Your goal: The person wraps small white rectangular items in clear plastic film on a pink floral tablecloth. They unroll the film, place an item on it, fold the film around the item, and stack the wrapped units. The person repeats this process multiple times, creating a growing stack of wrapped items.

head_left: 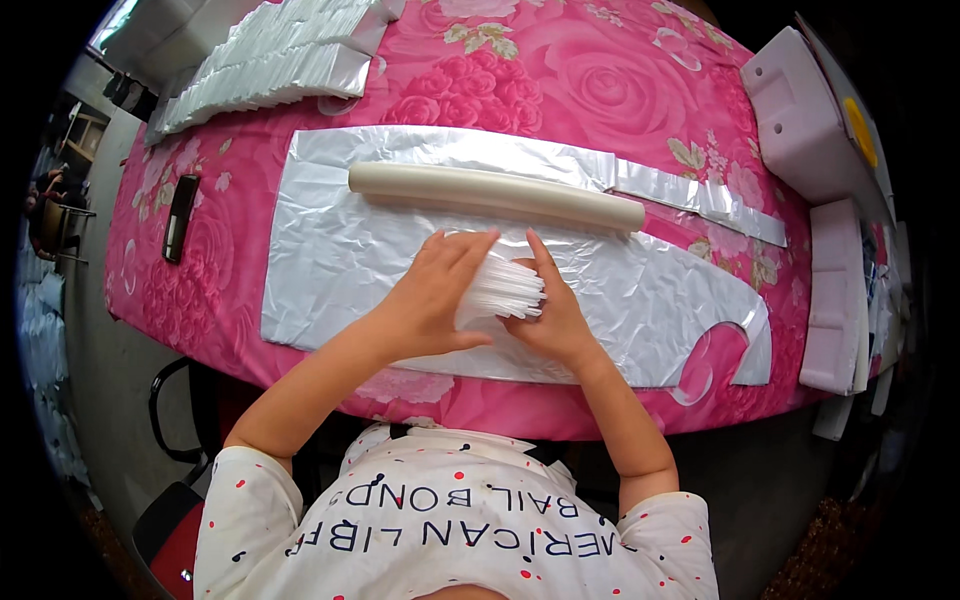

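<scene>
Between my two hands is a bundle of thin white pieces, their edges fanned toward the right; I cannot make out exactly what they are. My left hand curves around its left side, fingers on the far side and thumb stretched along the near side. My right hand grips the right side, thumb and fingers apart around the edges. Both are above a large crinkled silver plastic sheet with a curved cut-out at its right end. Just beyond my fingers, a long beige tube lies across the sheet.
A pink rose-patterned cloth covers the table. Folded silver-white packets are stacked at the far left. A dark oblong object lies left of the sheet. White foam boxes stand at the right edge. A red-seated chair is lower left.
</scene>
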`<state>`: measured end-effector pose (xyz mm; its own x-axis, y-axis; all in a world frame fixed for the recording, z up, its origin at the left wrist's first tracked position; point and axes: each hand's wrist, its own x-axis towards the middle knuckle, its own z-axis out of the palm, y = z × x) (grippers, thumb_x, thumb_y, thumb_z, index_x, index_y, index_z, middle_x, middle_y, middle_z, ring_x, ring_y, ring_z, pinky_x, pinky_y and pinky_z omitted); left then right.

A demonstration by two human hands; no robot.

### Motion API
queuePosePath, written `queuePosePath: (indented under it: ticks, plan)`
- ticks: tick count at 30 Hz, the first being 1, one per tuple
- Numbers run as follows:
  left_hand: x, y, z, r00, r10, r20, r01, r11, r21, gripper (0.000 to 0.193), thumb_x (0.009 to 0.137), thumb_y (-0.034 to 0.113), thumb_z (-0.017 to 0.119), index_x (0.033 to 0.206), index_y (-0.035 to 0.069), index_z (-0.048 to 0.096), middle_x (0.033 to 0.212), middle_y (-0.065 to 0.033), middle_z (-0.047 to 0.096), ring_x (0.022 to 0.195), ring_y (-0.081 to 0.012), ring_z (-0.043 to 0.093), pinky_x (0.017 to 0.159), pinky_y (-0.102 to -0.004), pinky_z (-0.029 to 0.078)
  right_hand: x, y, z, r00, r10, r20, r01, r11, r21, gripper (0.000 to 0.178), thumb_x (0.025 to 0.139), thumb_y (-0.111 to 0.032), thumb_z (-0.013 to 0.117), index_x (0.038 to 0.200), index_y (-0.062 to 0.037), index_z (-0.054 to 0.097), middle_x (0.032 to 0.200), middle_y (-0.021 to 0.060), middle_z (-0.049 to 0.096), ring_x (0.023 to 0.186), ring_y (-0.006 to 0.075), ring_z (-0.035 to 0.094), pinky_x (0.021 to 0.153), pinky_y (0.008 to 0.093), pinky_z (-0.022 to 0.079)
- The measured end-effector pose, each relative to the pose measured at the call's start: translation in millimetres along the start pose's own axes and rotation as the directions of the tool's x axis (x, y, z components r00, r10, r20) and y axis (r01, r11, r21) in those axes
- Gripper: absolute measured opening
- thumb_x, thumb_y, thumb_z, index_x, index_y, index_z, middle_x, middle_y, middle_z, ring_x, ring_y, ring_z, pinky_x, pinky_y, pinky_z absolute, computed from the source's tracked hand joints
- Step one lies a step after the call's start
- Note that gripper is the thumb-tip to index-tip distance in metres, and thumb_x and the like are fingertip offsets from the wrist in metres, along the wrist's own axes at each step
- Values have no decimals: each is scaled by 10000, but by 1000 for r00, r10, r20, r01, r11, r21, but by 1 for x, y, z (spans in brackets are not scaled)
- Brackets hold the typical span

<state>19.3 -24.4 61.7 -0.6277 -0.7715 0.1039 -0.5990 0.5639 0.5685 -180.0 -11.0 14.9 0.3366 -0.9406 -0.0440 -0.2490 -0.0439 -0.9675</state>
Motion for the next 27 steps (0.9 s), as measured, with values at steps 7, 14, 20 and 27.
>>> queuePosePath:
  ticks: [7, 14, 20, 27]
  plan:
    - [-36, -45, 35, 989, -54, -136, 14, 962, -274, 1398, 496, 460, 847, 1408, 34, -125, 1465, -227, 86, 1341, -393, 161, 1088, -436, 184, 4, 7, 2, 998, -68, 15, 69, 994, -83, 1008, 601, -60, 763, 1429, -101, 189, 1162, 139, 500, 1069, 274, 508, 886, 355, 431]
    - [-13, -34, 42, 959, 134, -248, -203, 940, -276, 1344, 583, 349, 821, 1385, 30, -209, 1330, -255, 311, 1227, -390, 342, 1032, -438, 280, 2, 7, 2, 981, -187, 49, 192, 971, -142, 1103, 537, -165, 837, 1424, -84, 185, 1155, 127, 508, 1087, 290, 476, 923, 376, 401]
    - [-29, -32, 53, 968, 107, -226, -174, 938, -301, 1291, 627, 243, 800, 1383, 45, -228, 1251, -237, 384, 1169, -382, 402, 1013, -477, 273, -2, 8, 0, 951, -305, 42, 306, 924, -230, 1167, 525, -197, 855, 1433, -87, 131, 1190, 104, 501, 1113, 294, 453, 970, 380, 368]
    - [-35, -35, 61, 973, -27, -231, -59, 932, -357, 1245, 607, 207, 832, 1411, 32, -102, 1229, -219, 417, 1122, -361, 446, 965, -443, 345, 3, 11, 2, 953, -297, 65, 303, 918, -257, 1193, 512, -209, 849, 1427, -42, 102, 1218, 103, 496, 1130, 299, 432, 997, 393, 326]
